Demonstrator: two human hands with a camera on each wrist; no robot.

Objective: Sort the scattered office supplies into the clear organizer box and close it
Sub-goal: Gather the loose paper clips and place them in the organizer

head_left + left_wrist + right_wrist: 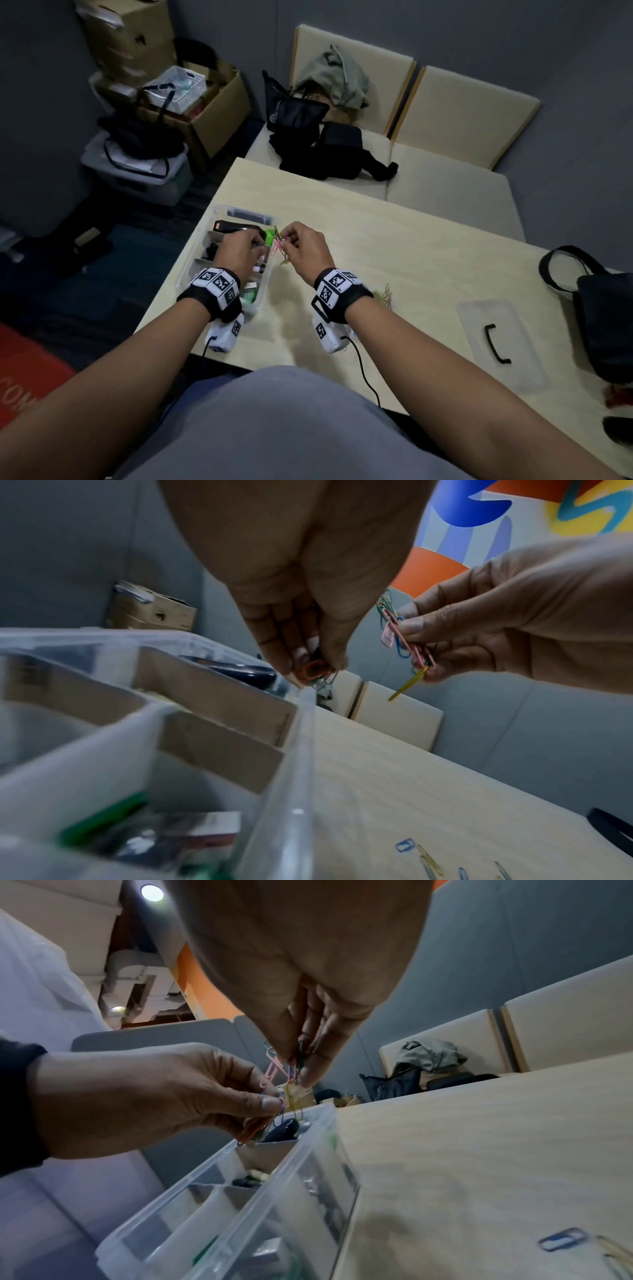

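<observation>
The clear organizer box (224, 209) stands open at the table's left edge, its compartments holding a black stapler (233, 226) and small items. Above its right rim both hands work on a tangle of coloured paper clips (279, 245). My left hand (308, 666) pinches a few orange clips (313, 669) over the box rim (298, 750). My right hand (294, 1066) pinches a bunch of pink, blue and yellow clips (274, 1069), one yellow clip dangling. More loose clips (385, 294) lie on the table behind my right wrist.
The clear lid (496, 339) with a black handle lies flat on the table to the right. A black bag (603, 325) sits at the table's right edge. Bags rest on the bench (445, 185) beyond the table; cardboard boxes (205, 113) stand on the floor at left.
</observation>
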